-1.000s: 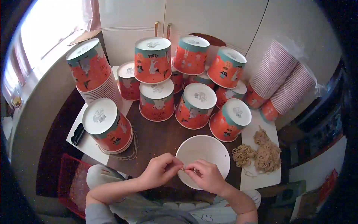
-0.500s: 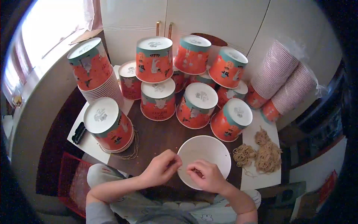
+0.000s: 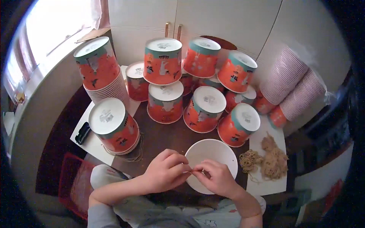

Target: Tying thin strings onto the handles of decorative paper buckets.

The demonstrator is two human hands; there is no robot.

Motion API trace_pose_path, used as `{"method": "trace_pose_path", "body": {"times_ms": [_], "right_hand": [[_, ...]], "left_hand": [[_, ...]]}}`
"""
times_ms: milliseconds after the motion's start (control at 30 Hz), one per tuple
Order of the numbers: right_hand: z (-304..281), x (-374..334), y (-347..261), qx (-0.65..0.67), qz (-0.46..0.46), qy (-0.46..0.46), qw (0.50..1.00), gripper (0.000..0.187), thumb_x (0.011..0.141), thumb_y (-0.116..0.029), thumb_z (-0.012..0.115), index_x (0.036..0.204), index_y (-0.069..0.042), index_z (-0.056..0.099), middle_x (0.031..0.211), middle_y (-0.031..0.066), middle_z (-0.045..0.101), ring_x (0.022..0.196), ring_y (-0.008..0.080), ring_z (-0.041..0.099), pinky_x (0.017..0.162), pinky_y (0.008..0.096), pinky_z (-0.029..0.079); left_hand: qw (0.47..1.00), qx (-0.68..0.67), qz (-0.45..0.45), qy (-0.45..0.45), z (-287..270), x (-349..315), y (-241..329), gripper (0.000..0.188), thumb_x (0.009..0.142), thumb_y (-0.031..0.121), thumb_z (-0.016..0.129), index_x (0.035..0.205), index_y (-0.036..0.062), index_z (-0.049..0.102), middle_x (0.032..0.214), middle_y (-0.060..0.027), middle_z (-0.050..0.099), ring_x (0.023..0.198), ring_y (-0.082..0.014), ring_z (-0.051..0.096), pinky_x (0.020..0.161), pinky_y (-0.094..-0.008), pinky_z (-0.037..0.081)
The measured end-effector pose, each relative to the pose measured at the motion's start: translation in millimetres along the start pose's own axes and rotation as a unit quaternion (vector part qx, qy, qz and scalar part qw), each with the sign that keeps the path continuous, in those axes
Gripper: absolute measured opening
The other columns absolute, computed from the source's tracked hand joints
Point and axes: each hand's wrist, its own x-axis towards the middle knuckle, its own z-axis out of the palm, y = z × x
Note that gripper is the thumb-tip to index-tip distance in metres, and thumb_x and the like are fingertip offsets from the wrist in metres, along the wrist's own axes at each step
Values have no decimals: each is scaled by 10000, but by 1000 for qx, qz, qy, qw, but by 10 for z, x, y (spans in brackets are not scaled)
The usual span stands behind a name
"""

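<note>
Over the near rim of a white paper bucket (image 3: 224, 155), my two hands meet fingertip to fingertip. The fingers of my left hand (image 3: 167, 171) are closed in a pinch at the bucket's left side. My right hand (image 3: 217, 178) pinches from the other side, above the bucket's opening. Between the fingertips shows a bit of a thin tan strand (image 3: 191, 172), which looks like twine; most of it is hidden by the fingers. The bucket stands mouth up, its white inside facing me, with a few tiny specks in it.
Upside-down orange and teal paper buckets (image 3: 165, 104) stand stacked across the table's far side. At left is another bucket stack (image 3: 114, 125) with twine loops round its base, beside a black object (image 3: 82, 133). Tangled twine (image 3: 273, 161) lies at right, before two plastic-wrapped bucket stacks (image 3: 285, 76).
My hands have come together and their fingertips now meet; before, a gap lay between them. The left hand has moved right. The whole view has shifted slightly.
</note>
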Motion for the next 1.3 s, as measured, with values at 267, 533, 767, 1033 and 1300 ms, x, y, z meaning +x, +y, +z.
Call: {"method": "trace_pose_path", "body": {"times_ms": [267, 533, 767, 1033, 1300], "right_hand": [[-8, 30, -7, 39, -5, 13, 999, 134, 759, -23, 607, 884, -23, 559, 756, 57, 571, 611, 101, 559, 535, 222, 460], [5, -14, 25, 244, 107, 21, 964, 284, 775, 20, 583, 976, -53, 397, 830, 51, 534, 739, 83, 540, 649, 213, 458], [-114, 39, -98, 367, 54, 75, 926, 239, 788, -7, 579, 956, -52, 416, 826, 35, 508, 764, 90, 525, 683, 225, 449], [-152, 24, -75, 357, 69, 31, 931, 209, 788, 3, 576, 926, -59, 433, 806, 20, 509, 708, 56, 501, 626, 193, 425], [-171, 49, -92, 334, 71, 11, 940, 217, 784, 36, 563, 924, -57, 424, 818, 31, 520, 717, 67, 516, 640, 199, 435]], "left_hand": [[1000, 19, -7, 16, 27, -18, -37, 229, 589, 102, 695, 777, 100, 563, 854, -36, 530, 779, -223, 500, 669, -312, 448], [991, -94, -65, -67, 17, -13, -170, 164, 649, 150, 700, 753, 117, 579, 918, -51, 523, 911, -240, 466, 830, -370, 342], [925, -300, -160, -167, 104, -103, -486, 98, 661, 165, 702, 736, 160, 640, 1102, -68, 417, 1097, -238, 307, 932, -376, 228], [950, -234, -131, -160, 65, -37, -418, 156, 649, 196, 722, 775, 156, 640, 1065, -83, 426, 1056, -254, 342, 926, -367, 239], [957, -221, -91, -165, 67, -41, -427, 140, 672, 193, 702, 782, 142, 633, 1011, -51, 445, 1014, -215, 369, 897, -339, 257]]}}
